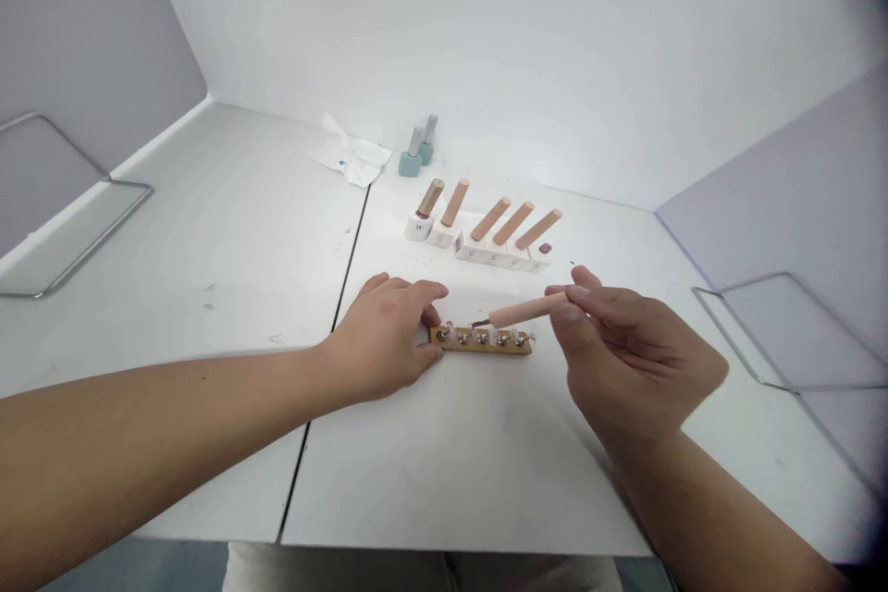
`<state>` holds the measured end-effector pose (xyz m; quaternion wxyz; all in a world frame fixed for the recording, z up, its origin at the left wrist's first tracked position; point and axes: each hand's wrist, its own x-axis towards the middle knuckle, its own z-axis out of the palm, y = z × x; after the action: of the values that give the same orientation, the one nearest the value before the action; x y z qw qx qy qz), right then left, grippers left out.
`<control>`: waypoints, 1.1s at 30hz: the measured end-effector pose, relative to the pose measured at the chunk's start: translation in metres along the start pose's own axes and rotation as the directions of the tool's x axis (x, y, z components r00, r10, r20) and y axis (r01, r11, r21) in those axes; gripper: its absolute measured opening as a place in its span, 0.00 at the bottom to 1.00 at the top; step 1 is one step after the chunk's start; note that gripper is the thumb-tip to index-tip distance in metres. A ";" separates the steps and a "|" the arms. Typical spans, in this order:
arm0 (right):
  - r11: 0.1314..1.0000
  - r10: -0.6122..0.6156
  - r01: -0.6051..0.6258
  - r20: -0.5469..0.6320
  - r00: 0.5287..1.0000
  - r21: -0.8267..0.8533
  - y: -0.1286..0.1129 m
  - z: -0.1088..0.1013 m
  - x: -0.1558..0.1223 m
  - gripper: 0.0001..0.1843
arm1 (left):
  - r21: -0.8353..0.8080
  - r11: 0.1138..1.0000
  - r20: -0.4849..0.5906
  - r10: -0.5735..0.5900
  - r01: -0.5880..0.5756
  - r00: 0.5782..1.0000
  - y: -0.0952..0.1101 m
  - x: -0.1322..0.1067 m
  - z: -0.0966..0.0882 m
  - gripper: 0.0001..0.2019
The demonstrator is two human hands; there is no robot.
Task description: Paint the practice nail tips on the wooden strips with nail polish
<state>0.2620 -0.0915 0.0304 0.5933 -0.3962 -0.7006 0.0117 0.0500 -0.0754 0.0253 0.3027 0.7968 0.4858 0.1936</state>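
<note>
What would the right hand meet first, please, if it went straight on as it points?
Its brush would probably touch the strip first, near the left hand, though depth is unclear.

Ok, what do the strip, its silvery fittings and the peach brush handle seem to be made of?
Strip: probably wood, yellow-brown with a dull finish. Silvery fittings: likely metal, given their bright glints. Brush handle: perhaps plastic, smooth, matte and evenly coloured.

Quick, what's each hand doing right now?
Left hand: closed on the left end of the wooden strip, thumb on the near side.
Right hand: closed, holding the peach-handled brush, its tip over the strip.
</note>
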 end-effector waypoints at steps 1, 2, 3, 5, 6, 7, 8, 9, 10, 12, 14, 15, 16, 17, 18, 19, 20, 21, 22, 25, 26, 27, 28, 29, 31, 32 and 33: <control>1.000 0.014 -0.014 0.014 1.000 0.005 0.000 0.000 0.000 0.16 | -0.002 1.000 0.001 -0.003 0.003 1.000 0.000 0.000 0.000 0.25; 1.000 0.026 -0.026 0.022 0.999 0.009 0.000 0.000 0.000 0.15 | -0.005 1.000 0.004 -0.005 0.005 1.000 0.000 0.000 0.000 0.25; 1.000 0.030 -0.030 0.023 0.999 0.008 0.000 0.001 -0.001 0.15 | -0.008 1.000 0.008 -0.005 0.005 1.000 0.000 -0.001 0.000 0.25; 1.000 0.026 -0.026 0.009 1.000 -0.004 -0.001 0.000 0.000 0.15 | -0.010 1.000 0.005 0.003 -0.003 1.000 -0.001 -0.001 0.001 0.25; 1.000 0.031 -0.031 0.016 0.999 -0.007 -0.001 0.000 0.000 0.14 | -0.008 1.000 0.004 0.007 -0.007 1.000 -0.001 -0.001 0.001 0.25; 0.999 0.034 -0.033 0.024 0.999 -0.008 -0.001 0.000 0.000 0.14 | -0.005 1.000 0.000 0.012 -0.012 1.000 -0.001 -0.001 0.001 0.25; 0.999 0.037 -0.037 0.036 0.999 -0.007 0.000 0.000 -0.001 0.14 | -0.002 1.000 -0.006 0.016 -0.016 1.000 -0.001 -0.001 0.001 0.25; 0.999 0.038 -0.038 0.040 0.998 -0.012 0.000 0.000 -0.001 0.14 | 0.001 1.000 -0.009 0.020 -0.020 1.000 -0.001 -0.001 0.000 0.25; 0.999 0.037 -0.036 0.039 0.999 -0.022 0.001 -0.001 -0.001 0.14 | 0.001 1.000 -0.011 0.021 -0.021 1.000 -0.001 -0.001 0.000 0.24; 0.998 0.017 -0.016 0.017 1.000 -0.053 0.002 -0.001 -0.002 0.15 | -0.001 1.000 -0.011 0.014 -0.014 1.000 0.000 -0.001 0.000 0.25; 0.998 -0.001 0.002 0.014 1.000 -0.068 0.002 -0.001 -0.001 0.16 | -0.001 1.000 -0.001 0.003 -0.003 1.000 0.001 -0.001 -0.001 0.25; 0.998 -0.009 0.010 0.020 1.000 -0.066 0.001 -0.001 -0.001 0.17 | -0.001 1.000 0.003 -0.003 0.003 1.000 0.001 -0.001 -0.001 0.25; 0.998 -0.016 0.017 0.031 0.999 -0.060 0.001 -0.001 -0.001 0.18 | -0.001 1.000 0.006 -0.009 0.009 1.000 0.001 -0.001 -0.001 0.25; 0.998 -0.022 0.025 0.039 0.999 -0.054 0.000 -0.001 0.000 0.18 | -0.001 1.000 0.008 -0.013 0.014 1.000 0.002 -0.001 -0.001 0.25; 0.998 -0.025 0.028 0.045 0.999 -0.051 0.000 -0.001 0.001 0.18 | -0.001 1.000 0.010 -0.018 0.018 1.000 0.002 -0.001 -0.002 0.25; 0.999 -0.025 0.028 0.055 0.998 -0.046 0.000 -0.001 0.001 0.18 | -0.002 1.000 0.010 -0.020 0.020 1.000 0.002 -0.001 -0.002 0.25; 0.999 -0.026 0.028 0.060 0.998 -0.040 0.000 -0.002 0.001 0.17 | -0.003 1.000 0.011 -0.021 0.021 1.000 0.002 -0.001 -0.002 0.25; 0.999 -0.021 0.023 0.064 0.998 -0.032 0.000 -0.002 0.001 0.17 | -0.004 1.000 0.011 -0.022 0.022 1.000 0.002 -0.001 -0.002 0.25; 1.000 -0.015 0.017 0.063 0.998 -0.025 0.000 -0.003 0.001 0.17 | -0.007 1.000 0.010 -0.024 0.024 1.000 0.002 -0.001 -0.002 0.25; 1.000 -0.004 0.005 0.031 1.000 -0.012 0.000 -0.005 0.000 0.16 | -0.011 0.999 0.010 -0.031 0.031 0.999 0.002 -0.001 -0.001 0.25; 1.000 -0.002 0.002 0.016 1.000 -0.011 0.000 -0.005 0.000 0.16 | -0.009 0.999 0.012 -0.031 0.031 0.999 0.001 -0.001 -0.001 0.25; 1.000 -0.002 0.002 0.006 1.000 -0.011 -0.001 -0.005 0.000 0.15 | -0.008 1.000 0.013 -0.029 0.030 0.999 0.001 -0.001 -0.001 0.26; 1.000 -0.006 0.006 -0.007 1.000 -0.015 -0.001 -0.005 0.000 0.15 | -0.007 1.000 0.013 -0.028 0.028 1.000 0.001 -0.001 0.000 0.26; 1.000 -0.012 0.011 -0.021 1.000 -0.022 -0.001 -0.005 0.000 0.14 | -0.008 1.000 0.012 -0.026 0.026 1.000 0.000 -0.001 0.000 0.26; 0.999 -0.019 0.017 -0.038 0.999 -0.041 -0.001 -0.004 0.000 0.14 | -0.012 1.000 0.011 -0.024 0.024 1.000 0.000 0.000 0.000 0.26; 0.999 -0.017 0.015 -0.035 0.999 -0.047 -0.001 -0.004 0.000 0.14 | -0.012 1.000 0.009 -0.022 0.023 1.000 0.000 0.000 0.000 0.25; 0.999 -0.014 0.013 -0.026 1.000 -0.048 0.000 -0.003 0.000 0.14 | -0.012 1.000 0.006 -0.021 0.021 1.000 0.000 0.000 0.000 0.25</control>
<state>0.2647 -0.0929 0.0316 0.5930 -0.4056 -0.6955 -0.0145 0.0500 -0.0755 0.0253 0.3110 0.7903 0.4922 0.1909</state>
